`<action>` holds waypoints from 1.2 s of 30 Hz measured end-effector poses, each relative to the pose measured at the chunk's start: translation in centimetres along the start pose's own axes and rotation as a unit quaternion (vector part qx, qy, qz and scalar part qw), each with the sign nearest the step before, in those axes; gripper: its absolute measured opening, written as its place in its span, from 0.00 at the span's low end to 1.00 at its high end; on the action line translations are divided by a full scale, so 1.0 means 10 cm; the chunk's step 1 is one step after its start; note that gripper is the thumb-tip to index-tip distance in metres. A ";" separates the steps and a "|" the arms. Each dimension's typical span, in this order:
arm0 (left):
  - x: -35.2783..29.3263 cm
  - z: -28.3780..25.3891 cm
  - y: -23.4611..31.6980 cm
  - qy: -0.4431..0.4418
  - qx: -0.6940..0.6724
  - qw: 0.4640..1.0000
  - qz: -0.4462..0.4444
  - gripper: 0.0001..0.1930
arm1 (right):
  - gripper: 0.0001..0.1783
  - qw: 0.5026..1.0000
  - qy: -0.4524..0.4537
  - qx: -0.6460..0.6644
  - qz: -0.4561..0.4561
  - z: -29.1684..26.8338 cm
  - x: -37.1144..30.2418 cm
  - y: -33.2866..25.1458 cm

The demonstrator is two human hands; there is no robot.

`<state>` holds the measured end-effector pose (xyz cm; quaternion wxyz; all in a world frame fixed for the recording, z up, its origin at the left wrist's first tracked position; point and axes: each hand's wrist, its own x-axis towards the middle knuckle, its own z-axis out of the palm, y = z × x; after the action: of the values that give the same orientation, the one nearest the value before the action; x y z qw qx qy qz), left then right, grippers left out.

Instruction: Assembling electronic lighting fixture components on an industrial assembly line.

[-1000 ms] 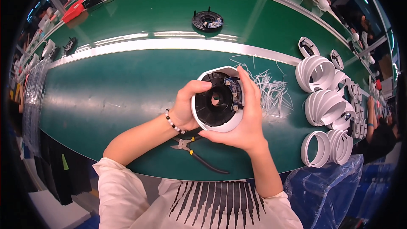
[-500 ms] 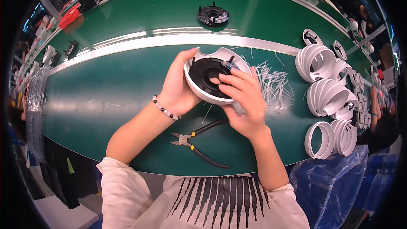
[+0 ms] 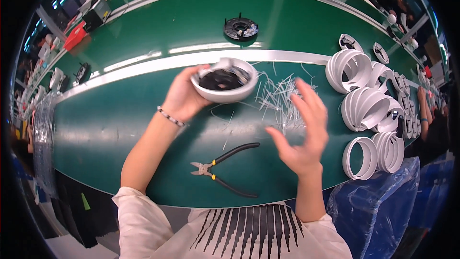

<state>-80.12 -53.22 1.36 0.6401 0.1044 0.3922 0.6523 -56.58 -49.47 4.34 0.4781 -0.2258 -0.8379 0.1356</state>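
Observation:
My left hand [image 3: 184, 97] grips the left side of a white round housing [image 3: 225, 95], tilted toward me above the green table. A black disc [image 3: 221, 79] sits inside it, with a small blue circuit part [image 3: 242, 73] near its right edge. Apart from the housing, my right hand [image 3: 306, 132] is in the air with its fingers spread and nothing in them. Behind that hand lies a pile of cut white cable ties [image 3: 282, 97]. Cutting pliers [image 3: 205, 168] with black handles rest on the table nearer to me, jaws parted and pointing left.
Stacks of white rings [image 3: 362, 158] stand along the right side of the table. Across the metal rail, another black disc [image 3: 240, 29] lies on the green belt. A red tray [image 3: 75, 36] is at the far left. Blue plastic-wrapped bins [image 3: 373, 211] stand at the lower right.
My right hand has let go of the black disc and moved right and down, opening. My left hand has carried the housing a little to the left.

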 end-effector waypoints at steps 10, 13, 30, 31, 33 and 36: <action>1.31 -0.73 0.92 0.138 -0.007 0.975 0.174 0.19 | 0.22 0.903 0.058 -0.362 0.225 -1.15 -0.92 0.18; 1.51 -0.71 1.03 0.263 0.076 0.932 0.238 0.19 | 0.21 0.892 0.002 -0.329 0.309 -1.15 -1.16 0.29; 2.51 0.54 0.26 0.201 0.759 0.572 0.237 0.19 | 0.09 0.880 -0.012 -0.379 0.287 -1.19 -1.16 0.01; 2.43 0.55 0.28 0.183 0.727 0.596 0.288 0.18 | 0.09 0.880 -0.020 -0.397 0.261 -1.21 -1.14 -0.01; 2.24 0.59 0.33 0.154 0.675 0.636 0.342 0.15 | 0.07 0.884 -0.005 -0.390 0.257 -1.25 -1.01 -0.16; 1.95 0.41 0.41 0.113 0.580 0.723 0.358 0.14 | 0.06 0.929 0.012 -0.322 0.184 -1.18 -0.79 -0.48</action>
<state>-83.68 -33.23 -0.34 0.1240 0.5133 0.6969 0.4853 -44.09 -57.44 6.59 0.3564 -0.5195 -0.7744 -0.0583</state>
